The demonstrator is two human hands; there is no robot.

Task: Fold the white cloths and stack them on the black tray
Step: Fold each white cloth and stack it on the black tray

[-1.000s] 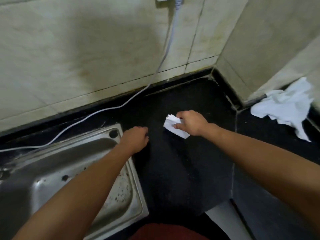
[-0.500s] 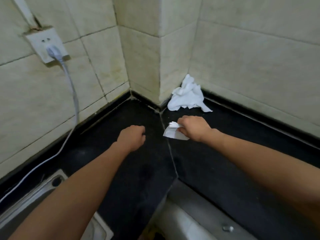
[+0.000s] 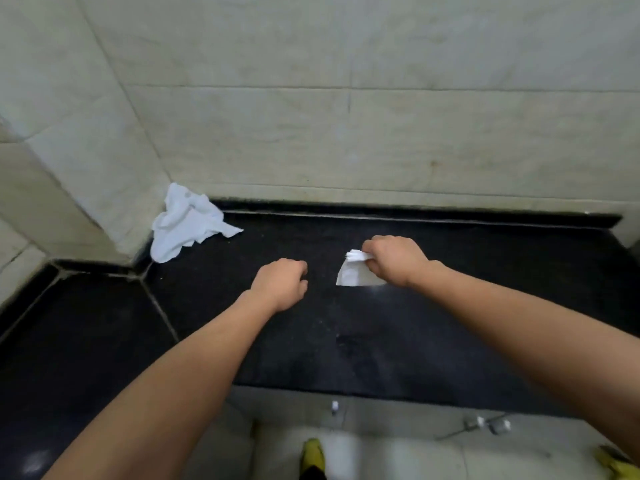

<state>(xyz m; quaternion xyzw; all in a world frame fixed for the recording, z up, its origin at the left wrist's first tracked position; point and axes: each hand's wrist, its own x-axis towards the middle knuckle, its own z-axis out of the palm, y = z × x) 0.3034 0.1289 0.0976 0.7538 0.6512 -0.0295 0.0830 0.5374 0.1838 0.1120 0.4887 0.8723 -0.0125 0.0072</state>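
Head view is now looking along a different stretch of the black counter (image 3: 450, 323): a second ago the steel sink and white cable were filling the left of the picture, and both are gone from sight. The right hand (image 3: 394, 259) is keeping its grip clamped on a small folded white cloth (image 3: 356, 275), pinching its top edge while the lower part is hanging down to the counter surface or just above it; which of the two is hard to tell. The left hand (image 3: 280, 284) is hovering just to the left of it, fingers curled together around nothing, as it was before. The crumpled white cloth (image 3: 187, 225), which was lying far off to the right a second ago, is now sitting at far left, tucked into the corner where the tiled wall (image 3: 346, 133) is jutting out.

No black tray is showing anywhere, so the person is probably carrying the folded piece towards it. At least one cloth is waiting unfolded, so the job is looking far from finished.
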